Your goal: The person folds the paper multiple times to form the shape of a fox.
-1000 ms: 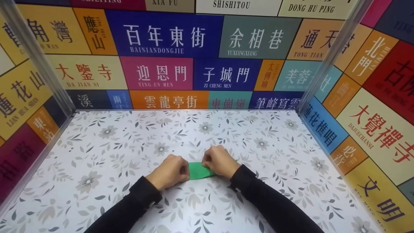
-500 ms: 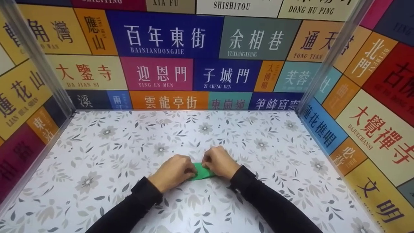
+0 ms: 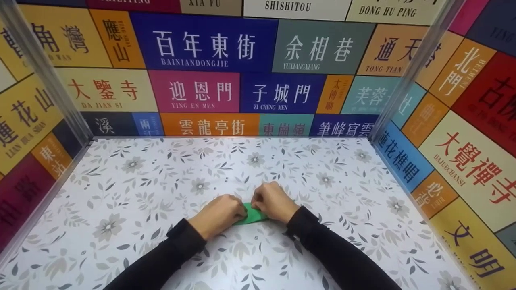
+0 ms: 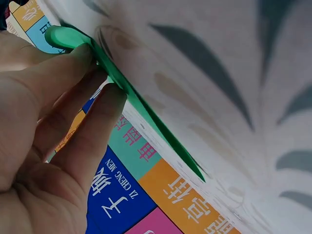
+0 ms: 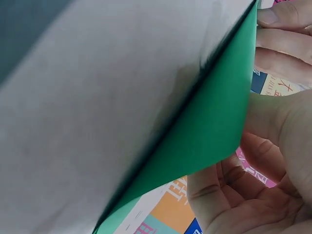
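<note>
A small folded piece of green paper [image 3: 255, 216] lies low on the patterned tabletop, between both hands in the head view. My left hand [image 3: 221, 215] pinches its left part with curled fingers. At its right end, my right hand [image 3: 276, 201] grips the paper's upper edge. In the left wrist view, the paper [image 4: 151, 117] shows nearly edge-on as a narrow strip with a gap between its layers, the left fingertips [image 4: 114, 95] against it. The right wrist view has a slanted green flap of the paper [image 5: 209, 117], with the right thumb and fingers at its edge.
The white tabletop [image 3: 161, 169] carries a grey leaf and flower print. Colourful panels with lettering [image 3: 201, 44] stand behind and on both sides. Clear posts rise at the left [image 3: 64, 92] and right [image 3: 407, 76] back corners.
My left hand has moved right along the green paper, nearer to the right hand, and less of the paper shows between them. The right hand has stayed almost still.
</note>
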{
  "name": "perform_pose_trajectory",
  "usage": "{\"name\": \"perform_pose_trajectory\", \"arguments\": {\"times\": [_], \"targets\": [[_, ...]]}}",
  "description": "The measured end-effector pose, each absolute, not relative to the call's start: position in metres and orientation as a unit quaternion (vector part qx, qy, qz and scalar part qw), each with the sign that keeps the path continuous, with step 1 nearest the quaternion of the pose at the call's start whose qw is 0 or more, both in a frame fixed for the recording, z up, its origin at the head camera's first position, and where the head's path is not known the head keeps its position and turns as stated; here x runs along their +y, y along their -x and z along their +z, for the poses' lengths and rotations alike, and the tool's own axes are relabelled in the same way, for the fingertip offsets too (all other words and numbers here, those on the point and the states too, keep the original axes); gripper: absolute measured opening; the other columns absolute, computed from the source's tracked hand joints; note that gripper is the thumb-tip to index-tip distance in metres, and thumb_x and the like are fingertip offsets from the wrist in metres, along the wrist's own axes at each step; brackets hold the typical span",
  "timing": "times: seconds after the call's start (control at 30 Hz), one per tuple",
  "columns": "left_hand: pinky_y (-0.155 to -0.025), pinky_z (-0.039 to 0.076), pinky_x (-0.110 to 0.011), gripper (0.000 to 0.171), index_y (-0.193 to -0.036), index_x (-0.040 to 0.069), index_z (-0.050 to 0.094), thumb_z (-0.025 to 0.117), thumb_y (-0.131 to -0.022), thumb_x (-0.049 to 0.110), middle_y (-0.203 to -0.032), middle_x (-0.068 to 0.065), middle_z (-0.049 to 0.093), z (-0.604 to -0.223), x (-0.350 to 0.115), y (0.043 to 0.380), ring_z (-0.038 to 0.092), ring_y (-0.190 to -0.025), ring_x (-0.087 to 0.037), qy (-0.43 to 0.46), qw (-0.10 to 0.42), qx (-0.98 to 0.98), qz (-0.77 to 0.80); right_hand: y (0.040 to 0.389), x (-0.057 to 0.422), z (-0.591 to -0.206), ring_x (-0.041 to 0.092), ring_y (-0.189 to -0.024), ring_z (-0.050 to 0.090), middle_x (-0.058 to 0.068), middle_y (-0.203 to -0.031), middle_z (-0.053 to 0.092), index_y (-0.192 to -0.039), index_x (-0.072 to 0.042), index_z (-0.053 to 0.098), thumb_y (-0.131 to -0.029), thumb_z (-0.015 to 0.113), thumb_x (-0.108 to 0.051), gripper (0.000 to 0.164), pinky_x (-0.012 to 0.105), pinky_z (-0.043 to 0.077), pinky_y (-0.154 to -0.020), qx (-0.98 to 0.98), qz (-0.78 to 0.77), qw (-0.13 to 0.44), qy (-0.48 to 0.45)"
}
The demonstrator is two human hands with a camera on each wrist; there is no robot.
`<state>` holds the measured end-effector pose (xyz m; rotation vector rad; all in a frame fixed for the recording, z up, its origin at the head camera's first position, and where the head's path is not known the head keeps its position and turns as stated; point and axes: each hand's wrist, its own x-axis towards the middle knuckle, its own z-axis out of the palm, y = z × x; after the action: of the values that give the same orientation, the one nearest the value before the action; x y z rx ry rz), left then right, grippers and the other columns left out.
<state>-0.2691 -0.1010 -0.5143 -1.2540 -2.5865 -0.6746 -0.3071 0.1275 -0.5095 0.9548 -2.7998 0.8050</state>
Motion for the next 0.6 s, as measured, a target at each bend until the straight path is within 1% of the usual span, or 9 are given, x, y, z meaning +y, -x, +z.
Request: {"name": "perform_pose_trajectory", "arguments": {"times": [0.23,0.4,0.6], "targets": [[-0.068,0.062,-0.026,0.02,-0.084,0.012,0.089,0.086,-0.093,-0.006,-0.078,-0.002,0.081,-0.514,-0.101,0.27,0.074,-0.072,-0.018,0.418,0.086,-0.872,-0.238,0.307,0.127,-0.509,0.023,-0.074,0.077,0.007,-0.082,0.086,-0.088,-0.006,0.088,-0.094,0.091,-0.002,0.008,0.036,0.064,-0.074,-0.912,0.271,0.032,-0.307],[-0.068,0.061,-0.024,0.019,-0.087,0.014,0.091,0.087,-0.093,-0.004,-0.08,-0.003,0.083,-0.513,-0.101,0.271,0.075,-0.073,-0.017,0.411,0.068,-0.879,-0.233,0.307,0.13,-0.507,0.021,-0.075,0.078,0.006,-0.082,0.086,-0.087,-0.006,0.089,-0.092,0.091,0.001,0.008,0.034,0.064,-0.075,-0.907,0.275,0.029,-0.317],[-0.069,0.06,-0.024,0.02,-0.087,0.014,0.091,0.087,-0.092,-0.005,-0.082,-0.002,0.085,-0.511,-0.102,0.273,0.074,-0.074,-0.016,0.414,0.055,-0.877,-0.236,0.304,0.133,-0.493,0.02,-0.079,0.079,0.004,-0.086,0.087,-0.091,-0.008,0.09,-0.094,0.091,-0.003,0.006,0.033,0.064,-0.078,-0.906,0.279,0.036,-0.315]]}}
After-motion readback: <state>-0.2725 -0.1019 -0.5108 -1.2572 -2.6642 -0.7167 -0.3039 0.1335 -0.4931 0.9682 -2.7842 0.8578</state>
